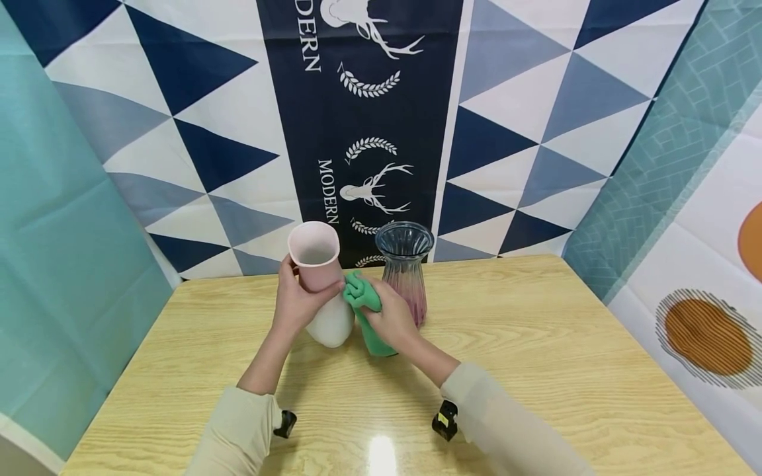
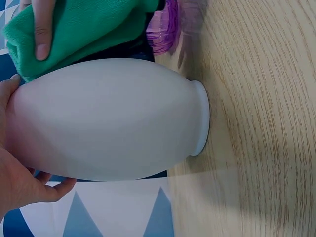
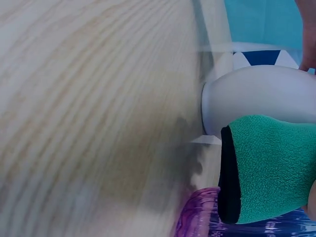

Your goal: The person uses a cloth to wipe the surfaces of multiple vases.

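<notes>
A pink-and-white vase [image 1: 330, 320] stands on the wooden table, its wide mouth facing up. My left hand [image 1: 297, 297] grips it around the pink neck, thumb on the near side and fingers behind. In the left wrist view the white body of the vase [image 2: 108, 118] narrows to a small foot at the tabletop. My right hand [image 1: 389, 314] holds a folded green cloth [image 1: 362, 294] at the right side of the vase neck. The lower part of the cloth [image 3: 271, 168] hangs down beside the white body, showing a dark edge.
A ribbed glass vase [image 1: 407, 248], blue above and pink below, stands just right of the cloth, partly behind my right hand. The wooden table [image 1: 536, 344] backs onto a patterned wall cloth [image 1: 226, 165]. Teal cloth [image 1: 71, 231] borders the left side.
</notes>
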A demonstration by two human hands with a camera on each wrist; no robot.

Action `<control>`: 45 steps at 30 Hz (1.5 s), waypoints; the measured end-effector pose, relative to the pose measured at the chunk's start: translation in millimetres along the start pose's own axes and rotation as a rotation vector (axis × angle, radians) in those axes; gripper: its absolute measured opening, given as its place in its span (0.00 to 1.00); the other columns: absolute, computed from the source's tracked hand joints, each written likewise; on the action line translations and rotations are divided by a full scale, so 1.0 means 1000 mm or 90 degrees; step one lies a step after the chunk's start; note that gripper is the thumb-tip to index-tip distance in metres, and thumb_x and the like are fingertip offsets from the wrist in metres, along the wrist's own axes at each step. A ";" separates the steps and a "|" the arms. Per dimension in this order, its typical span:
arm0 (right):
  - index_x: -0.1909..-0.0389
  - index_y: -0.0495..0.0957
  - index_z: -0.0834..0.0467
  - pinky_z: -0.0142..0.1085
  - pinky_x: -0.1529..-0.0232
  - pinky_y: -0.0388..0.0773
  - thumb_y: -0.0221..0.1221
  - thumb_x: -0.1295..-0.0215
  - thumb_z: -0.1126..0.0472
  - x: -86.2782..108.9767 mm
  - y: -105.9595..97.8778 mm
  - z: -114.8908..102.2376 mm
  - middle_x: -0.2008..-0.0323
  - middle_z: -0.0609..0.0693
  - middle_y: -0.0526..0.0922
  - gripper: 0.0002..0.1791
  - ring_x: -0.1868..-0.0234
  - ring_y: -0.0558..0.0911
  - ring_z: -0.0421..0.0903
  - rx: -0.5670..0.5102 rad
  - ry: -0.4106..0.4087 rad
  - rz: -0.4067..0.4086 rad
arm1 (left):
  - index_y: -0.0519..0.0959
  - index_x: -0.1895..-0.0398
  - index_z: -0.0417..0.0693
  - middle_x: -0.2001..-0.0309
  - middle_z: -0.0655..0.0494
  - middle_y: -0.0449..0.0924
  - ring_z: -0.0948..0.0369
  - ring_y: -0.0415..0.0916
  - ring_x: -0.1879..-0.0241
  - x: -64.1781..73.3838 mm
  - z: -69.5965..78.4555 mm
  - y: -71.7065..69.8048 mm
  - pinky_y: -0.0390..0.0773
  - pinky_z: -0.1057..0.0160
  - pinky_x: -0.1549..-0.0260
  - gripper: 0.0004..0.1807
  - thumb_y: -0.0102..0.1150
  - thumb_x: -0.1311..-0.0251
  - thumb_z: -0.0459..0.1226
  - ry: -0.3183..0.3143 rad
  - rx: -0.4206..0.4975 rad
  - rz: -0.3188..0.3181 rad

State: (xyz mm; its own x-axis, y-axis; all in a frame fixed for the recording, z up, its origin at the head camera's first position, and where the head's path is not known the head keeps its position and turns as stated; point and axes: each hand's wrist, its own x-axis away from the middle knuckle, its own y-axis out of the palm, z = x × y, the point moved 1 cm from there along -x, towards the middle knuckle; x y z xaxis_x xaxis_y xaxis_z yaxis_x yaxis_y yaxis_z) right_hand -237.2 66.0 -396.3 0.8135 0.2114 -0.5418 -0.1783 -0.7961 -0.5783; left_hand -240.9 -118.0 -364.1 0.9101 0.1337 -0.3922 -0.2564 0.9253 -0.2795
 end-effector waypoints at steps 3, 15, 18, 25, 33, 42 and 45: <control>0.41 0.72 0.54 0.46 0.44 0.74 0.65 0.44 0.64 -0.004 -0.001 -0.003 0.47 0.55 0.79 0.28 0.46 0.78 0.52 0.004 -0.010 0.011 | 0.54 0.34 0.43 0.39 0.47 0.63 0.51 0.64 0.42 0.000 -0.001 0.000 0.68 0.47 0.42 0.53 0.76 0.61 0.44 -0.012 -0.010 0.000; 0.40 0.71 0.54 0.46 0.42 0.73 0.64 0.44 0.65 -0.022 -0.008 -0.012 0.45 0.56 0.78 0.28 0.44 0.77 0.51 -0.015 -0.046 0.067 | 0.55 0.36 0.42 0.39 0.46 0.64 0.50 0.64 0.41 -0.001 -0.001 -0.002 0.67 0.46 0.42 0.50 0.75 0.60 0.44 -0.006 -0.028 -0.006; 0.40 0.70 0.53 0.46 0.43 0.73 0.64 0.43 0.63 -0.026 -0.011 -0.019 0.45 0.55 0.77 0.28 0.44 0.76 0.51 -0.020 -0.052 0.077 | 0.55 0.35 0.43 0.39 0.46 0.63 0.50 0.64 0.41 -0.002 -0.002 -0.003 0.68 0.46 0.42 0.50 0.74 0.59 0.44 -0.006 -0.028 -0.015; 0.40 0.71 0.51 0.46 0.43 0.74 0.64 0.43 0.62 -0.031 -0.012 -0.027 0.44 0.55 0.76 0.28 0.42 0.75 0.51 -0.030 -0.052 0.086 | 0.53 0.34 0.46 0.37 0.47 0.60 0.51 0.63 0.40 0.000 -0.004 -0.004 0.68 0.45 0.42 0.50 0.74 0.58 0.43 -0.012 -0.019 -0.041; 0.41 0.71 0.52 0.47 0.47 0.75 0.65 0.44 0.62 -0.033 -0.009 -0.027 0.47 0.55 0.79 0.28 0.47 0.78 0.51 -0.024 -0.061 0.084 | 0.55 0.34 0.47 0.38 0.48 0.61 0.50 0.63 0.41 0.001 -0.005 -0.004 0.69 0.46 0.43 0.48 0.73 0.57 0.40 0.006 0.019 -0.058; 0.40 0.71 0.53 0.48 0.43 0.74 0.64 0.43 0.62 -0.029 -0.007 -0.024 0.46 0.55 0.78 0.27 0.45 0.77 0.52 -0.017 -0.027 0.037 | 0.55 0.34 0.48 0.38 0.49 0.61 0.52 0.63 0.41 0.001 -0.004 -0.005 0.69 0.46 0.41 0.48 0.73 0.57 0.39 0.007 0.022 -0.061; 0.40 0.71 0.53 0.47 0.43 0.73 0.64 0.43 0.61 -0.027 -0.005 -0.022 0.46 0.55 0.78 0.27 0.45 0.77 0.51 -0.009 -0.025 0.029 | 0.55 0.34 0.47 0.37 0.48 0.61 0.51 0.63 0.41 0.001 -0.003 -0.005 0.69 0.46 0.42 0.48 0.73 0.57 0.38 0.012 0.021 -0.061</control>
State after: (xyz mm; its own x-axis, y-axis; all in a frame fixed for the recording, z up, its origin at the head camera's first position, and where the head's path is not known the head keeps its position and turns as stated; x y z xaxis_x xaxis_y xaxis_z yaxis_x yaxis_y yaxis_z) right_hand -245.8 52.4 -365.5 0.7823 0.1960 -0.5912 -0.2067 -0.8136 -0.5434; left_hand -239.7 -123.9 -366.0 0.9235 0.0383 -0.3818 -0.1578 0.9449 -0.2869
